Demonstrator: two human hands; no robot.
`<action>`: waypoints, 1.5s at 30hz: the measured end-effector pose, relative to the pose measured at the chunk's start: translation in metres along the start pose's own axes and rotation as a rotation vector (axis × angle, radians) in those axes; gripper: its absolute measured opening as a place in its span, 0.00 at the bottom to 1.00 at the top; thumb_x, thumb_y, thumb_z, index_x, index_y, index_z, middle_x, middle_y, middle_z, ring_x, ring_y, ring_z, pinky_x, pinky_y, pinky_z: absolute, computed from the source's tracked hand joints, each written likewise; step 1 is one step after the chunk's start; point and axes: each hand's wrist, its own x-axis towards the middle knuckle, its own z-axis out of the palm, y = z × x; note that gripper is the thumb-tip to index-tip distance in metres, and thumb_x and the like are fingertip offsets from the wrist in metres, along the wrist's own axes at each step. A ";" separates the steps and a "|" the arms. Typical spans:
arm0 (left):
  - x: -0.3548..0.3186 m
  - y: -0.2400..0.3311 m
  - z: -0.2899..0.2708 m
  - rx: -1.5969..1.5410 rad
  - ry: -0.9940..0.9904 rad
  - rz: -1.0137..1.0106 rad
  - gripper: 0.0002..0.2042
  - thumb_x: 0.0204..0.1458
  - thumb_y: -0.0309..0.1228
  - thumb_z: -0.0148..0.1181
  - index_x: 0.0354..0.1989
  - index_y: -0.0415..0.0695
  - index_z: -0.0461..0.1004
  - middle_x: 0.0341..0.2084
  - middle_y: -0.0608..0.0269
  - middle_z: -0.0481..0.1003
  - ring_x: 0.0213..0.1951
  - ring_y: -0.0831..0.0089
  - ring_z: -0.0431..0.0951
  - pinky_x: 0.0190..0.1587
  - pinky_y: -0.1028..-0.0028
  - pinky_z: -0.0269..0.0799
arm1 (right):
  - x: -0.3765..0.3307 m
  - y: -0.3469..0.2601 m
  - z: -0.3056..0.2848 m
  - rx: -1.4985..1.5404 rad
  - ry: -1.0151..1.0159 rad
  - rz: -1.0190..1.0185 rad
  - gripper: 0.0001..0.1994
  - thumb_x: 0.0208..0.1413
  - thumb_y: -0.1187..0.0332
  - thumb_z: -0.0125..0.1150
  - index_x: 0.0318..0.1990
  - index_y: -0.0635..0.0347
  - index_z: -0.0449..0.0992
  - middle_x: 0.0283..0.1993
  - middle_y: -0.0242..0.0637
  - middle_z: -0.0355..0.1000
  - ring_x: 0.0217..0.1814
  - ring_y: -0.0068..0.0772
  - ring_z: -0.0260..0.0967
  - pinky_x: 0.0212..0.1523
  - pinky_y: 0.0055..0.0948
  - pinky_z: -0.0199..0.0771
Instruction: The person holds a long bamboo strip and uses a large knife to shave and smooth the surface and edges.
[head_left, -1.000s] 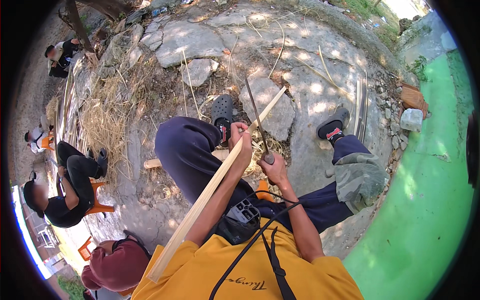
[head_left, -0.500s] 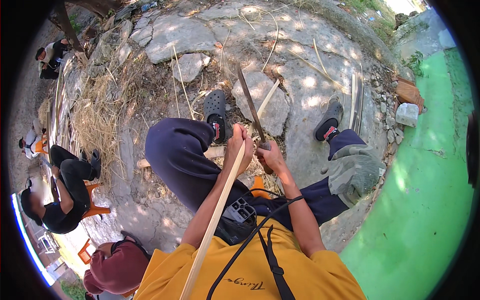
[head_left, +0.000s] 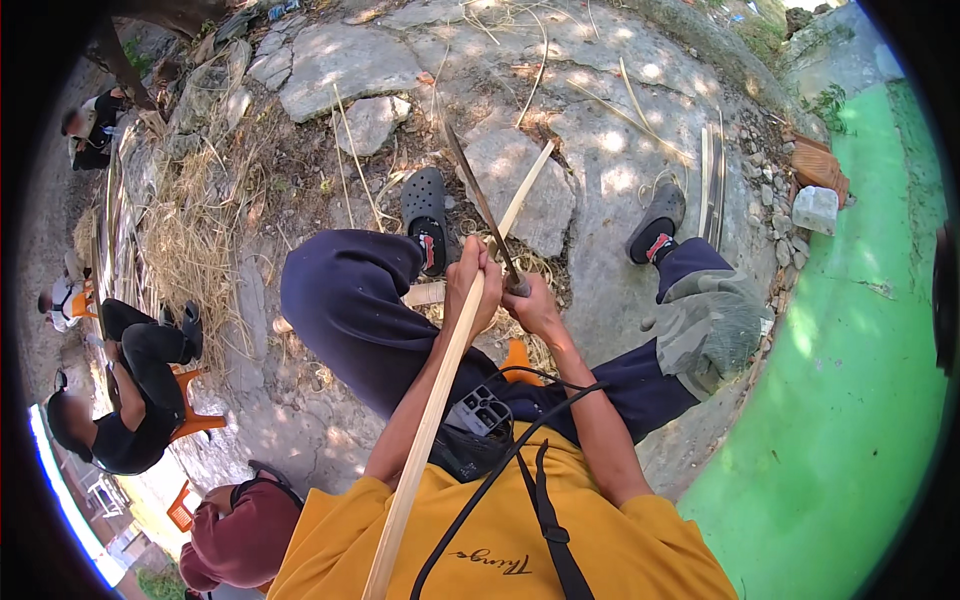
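Pale split-bamboo strip, long, flat and straw-coloured (head_left: 440, 400): item in hand. My left hand (head_left: 472, 290) is wrapped round it, fingers pressed together on the wood, just above my left knee. The strip runs from beyond my grip, where its far end points over the grey flat stone (head_left: 520, 185), back down along my left forearm and past my yellow shirt (head_left: 500, 545) to the lower edge of view

Dark narrow long-bladed knife (head_left: 480, 205): my right hand (head_left: 535, 305) is closed on its handle, touching the left hand's side. The blade rises away from me, crossing the strip just beyond my left fingers; I cannot tell whether the edge has entered the wood

Risks, as I judge them:
- blade sits very near my left fingertips; a slip or sudden give in the grain could carry it into them
- the strip passes over my dark blue trouser leg (head_left: 350, 300); an edge driven toward me would meet the thigh
- the long free tail by my shoulder may flex or twist, letting the split wander off line and spoil the strip

Surroundings: black perforated clog (head_left: 425, 205) on my left foot, dark shoe (head_left: 657, 222) on my right, loose dry straw and shavings (head_left: 195, 240) to the left, green painted ground (head_left: 850, 400) to the right. Other people sit low at the left, one on an orange stool (head_left: 195, 420), well apart from my blade
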 end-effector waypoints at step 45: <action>0.000 -0.009 0.012 0.090 0.082 -0.016 0.06 0.57 0.29 0.48 0.31 0.43 0.59 0.20 0.57 0.61 0.23 0.66 0.62 0.29 0.64 0.64 | -0.010 -0.018 0.009 -0.094 0.097 -0.087 0.11 0.45 0.69 0.65 0.25 0.69 0.72 0.17 0.33 0.65 0.23 0.22 0.62 0.25 0.31 0.62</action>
